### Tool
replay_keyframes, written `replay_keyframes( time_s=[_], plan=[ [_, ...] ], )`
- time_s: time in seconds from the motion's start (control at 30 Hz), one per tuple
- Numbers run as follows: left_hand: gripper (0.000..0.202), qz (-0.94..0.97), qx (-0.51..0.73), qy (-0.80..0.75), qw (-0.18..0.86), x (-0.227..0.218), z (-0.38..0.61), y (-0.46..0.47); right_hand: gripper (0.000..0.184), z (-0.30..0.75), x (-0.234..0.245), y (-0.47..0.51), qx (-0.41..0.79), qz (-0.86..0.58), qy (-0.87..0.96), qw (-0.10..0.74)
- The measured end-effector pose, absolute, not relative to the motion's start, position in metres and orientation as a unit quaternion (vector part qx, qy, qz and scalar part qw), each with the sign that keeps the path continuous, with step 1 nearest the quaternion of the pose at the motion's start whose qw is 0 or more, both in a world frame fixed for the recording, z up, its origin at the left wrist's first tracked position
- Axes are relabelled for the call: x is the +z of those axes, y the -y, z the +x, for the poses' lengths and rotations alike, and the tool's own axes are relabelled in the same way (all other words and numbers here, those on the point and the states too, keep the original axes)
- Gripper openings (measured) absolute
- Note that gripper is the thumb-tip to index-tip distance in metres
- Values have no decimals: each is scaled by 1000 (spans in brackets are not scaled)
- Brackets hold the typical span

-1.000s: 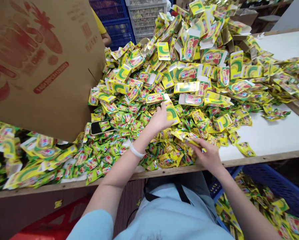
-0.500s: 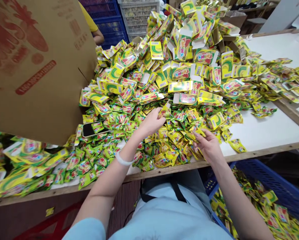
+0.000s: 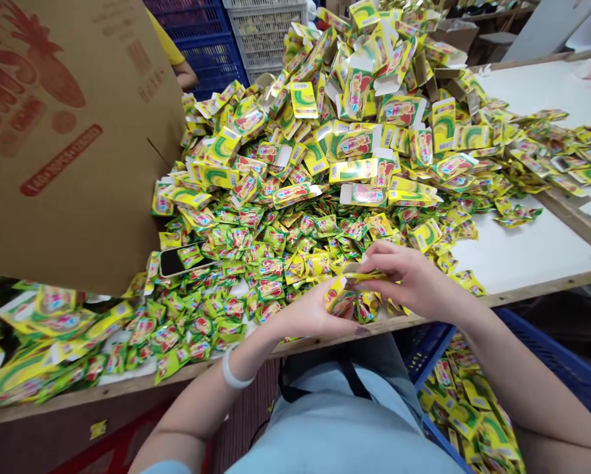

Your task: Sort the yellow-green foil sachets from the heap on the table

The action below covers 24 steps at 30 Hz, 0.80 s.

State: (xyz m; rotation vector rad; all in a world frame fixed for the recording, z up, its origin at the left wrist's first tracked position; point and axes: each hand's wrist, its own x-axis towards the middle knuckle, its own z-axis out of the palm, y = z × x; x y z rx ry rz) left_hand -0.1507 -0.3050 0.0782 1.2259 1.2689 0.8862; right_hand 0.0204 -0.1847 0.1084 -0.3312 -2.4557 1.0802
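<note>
Close to the table's front edge, my left hand is closed around a small yellow candy box, its open end turned toward the right. My right hand pinches yellow candy packets at that open end; how many, I cannot tell. Whether the packets are partly inside the box is hidden by the fingers. Loose green candy packets lie to the left of my hands, and yellow ones just beyond them. A tall heap of yellow candy boxes rises behind.
A large cardboard carton stands at the left. A phone lies among packets. Below the table's right side is a blue crate holding packed boxes. Stacked crates and another person's arm are at the back.
Both hands have come together near the table edge. My left hand brought the box back toward me; my right hand moved the packets to its open end.
</note>
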Motion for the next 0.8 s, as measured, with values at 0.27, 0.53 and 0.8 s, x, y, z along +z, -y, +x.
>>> replay_keyframes(
  time_s=[0.27,0.53,0.8],
  plan=[
    [31,522,316,-445,655,72,-151,303,17,32,112,187,414,-126,886,168],
    [41,471,299,-385,735,54,-132,312,30,61,78,214,510,-121,836,162],
    [79,549,413,-471,554,39,-105,331,16,137,70,215,364,-300,839,271]
  ],
)
